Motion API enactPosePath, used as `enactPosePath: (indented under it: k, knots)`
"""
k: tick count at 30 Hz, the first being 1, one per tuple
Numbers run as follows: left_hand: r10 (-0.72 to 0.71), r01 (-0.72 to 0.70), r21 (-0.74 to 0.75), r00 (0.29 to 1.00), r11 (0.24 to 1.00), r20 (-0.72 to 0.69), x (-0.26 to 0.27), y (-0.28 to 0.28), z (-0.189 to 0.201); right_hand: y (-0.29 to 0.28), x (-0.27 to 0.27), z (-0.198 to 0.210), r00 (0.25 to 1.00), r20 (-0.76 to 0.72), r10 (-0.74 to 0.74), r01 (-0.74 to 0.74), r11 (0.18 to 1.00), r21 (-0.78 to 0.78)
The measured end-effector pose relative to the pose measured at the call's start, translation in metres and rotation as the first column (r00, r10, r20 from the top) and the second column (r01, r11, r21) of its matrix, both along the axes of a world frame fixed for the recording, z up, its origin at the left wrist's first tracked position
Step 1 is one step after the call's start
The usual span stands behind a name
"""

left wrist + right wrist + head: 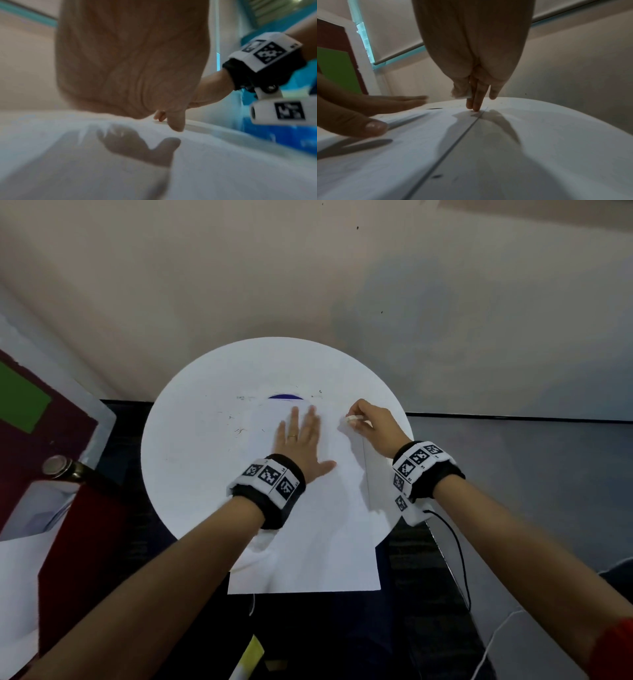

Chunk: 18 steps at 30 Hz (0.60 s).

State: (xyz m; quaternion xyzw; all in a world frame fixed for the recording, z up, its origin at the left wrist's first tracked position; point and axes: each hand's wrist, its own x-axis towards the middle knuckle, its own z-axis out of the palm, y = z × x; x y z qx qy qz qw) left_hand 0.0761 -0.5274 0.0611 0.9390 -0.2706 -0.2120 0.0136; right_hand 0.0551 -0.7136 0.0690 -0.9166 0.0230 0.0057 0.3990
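Head view, looking down: a round white table (pixel 191 467) against a beige wall, w/ a white sheet (pixel 308 549) lying on it. The sheet's near end hangs over the table's front edge.

My L hand (pixel 301 440) lies flat on the sheet, palm down, fingers straight and spread, thumb out to the right. It holds nothing and just presses the sheet down. A ring (pixel 292 436) shows on one finger.

My R hand (pixel 373 426) is at the sheet's far right corner, near the L hand but not touching it. Its thumb and fingers are curled and pinch a small white bit (pixel 351 418); can't tell what the bit is. In the R wrist view two fingertips (pixel 476 104) come down onto the sheet right at its edge, w/ the white bit tucked between thumb and fingers above them.

A dark blue mark (pixel 285 396) peeks out on the table past the sheet's far end, just beyond my L fingertips. Both wrists wear black bands (pixel 274 487) w/ black-and-white square tags. A black cable (pixel 460 553) runs down from the R band. Left of the table: a dark red panel (pixel 41 446) w/ a green patch (pixel 20 402).
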Motion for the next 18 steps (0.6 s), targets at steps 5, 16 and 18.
enactPosePath:
  k: [5, 16, 18]
  knots:
    - [-0.038, 0.028, -0.114, 0.996, 0.993, -0.086, 0.001, 0.002, -0.017, 0.009, -0.011, -0.005, 0.997, -0.009, 0.076, -0.077, 0.978, -0.196]
    - [0.037, -0.048, -0.074, 0.99, 0.996, -0.139, 0.005, -0.011, -0.014, 0.007, -0.027, -0.006, 0.998, -0.062, 0.017, -0.032, 0.97, -0.241]
    - [0.041, -0.052, -0.081, 0.99, 0.995, -0.134, 0.005, -0.012, -0.014, 0.006, -0.011, -0.006, 0.997, -0.04, -0.072, 0.062, 0.974, -0.219]
